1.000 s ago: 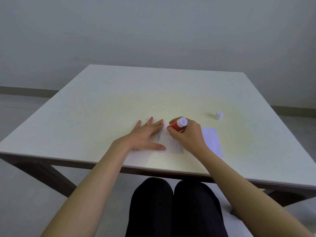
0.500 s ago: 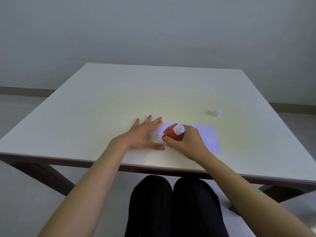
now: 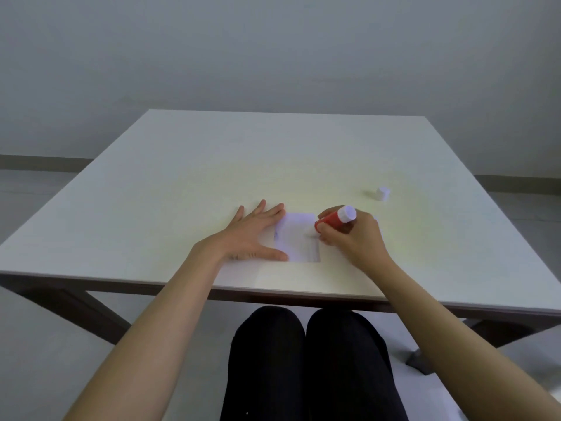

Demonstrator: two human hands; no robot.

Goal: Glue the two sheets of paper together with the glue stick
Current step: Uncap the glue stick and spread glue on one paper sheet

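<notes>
A small white sheet of paper (image 3: 299,240) lies near the table's front edge. My left hand (image 3: 253,235) rests flat on its left side, fingers spread, pinning it down. My right hand (image 3: 352,241) grips a red glue stick (image 3: 332,220) with a white end, tilted, its tip touching the sheet's right part. A second white sheet (image 3: 379,229) lies to the right, mostly hidden under my right hand. The glue stick's white cap (image 3: 383,193) stands apart on the table, farther back right.
The white table (image 3: 212,177) has bare surface at the back and left. Its front edge runs just below the sheets. My knees in dark trousers (image 3: 303,360) are under the table. A grey wall stands behind.
The glue stick has moved across the sheet: toward me and left half a second ago, now back to the right and away. My left hand stays on the paper.
</notes>
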